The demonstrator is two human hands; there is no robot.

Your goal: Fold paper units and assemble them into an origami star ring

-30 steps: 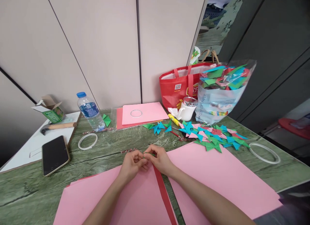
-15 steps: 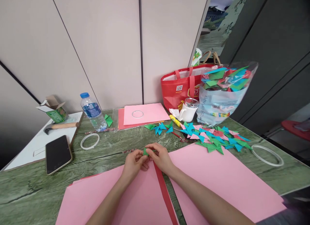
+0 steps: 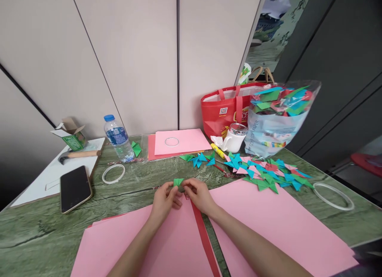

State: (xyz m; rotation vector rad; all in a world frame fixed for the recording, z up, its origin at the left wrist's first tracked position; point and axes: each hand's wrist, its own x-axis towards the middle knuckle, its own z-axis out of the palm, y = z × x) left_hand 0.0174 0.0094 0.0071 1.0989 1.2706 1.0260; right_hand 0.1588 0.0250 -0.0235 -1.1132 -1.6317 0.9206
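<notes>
A small folded piece of green paper [image 3: 178, 182] stands out between my hands, a crease down its middle. My left hand [image 3: 163, 198] pinches its left side between thumb and fingers. At its right corner the fingertips of my right hand [image 3: 199, 194] are closed together and seem to grip the edge. Both hands hover over the top edge of a stack of pink sheets [image 3: 167, 237], with a red sheet [image 3: 204, 233] showing along its right side. A pile of folded paper pieces [image 3: 265, 171] in green, blue, pink and red lies beyond my right hand.
Around the hands are a water bottle [image 3: 118, 139], phone [image 3: 75, 188], hammer [image 3: 80, 154], white rings [image 3: 113, 174], more pink sheets [image 3: 277, 221], yellow glue stick [image 3: 217, 150], white mug [image 3: 235, 138], red bag [image 3: 215, 118] and a plastic bag of folded paper [image 3: 273, 121].
My right fingers have drawn back to the right, so more of the green paper shows. The view has shifted slightly.
</notes>
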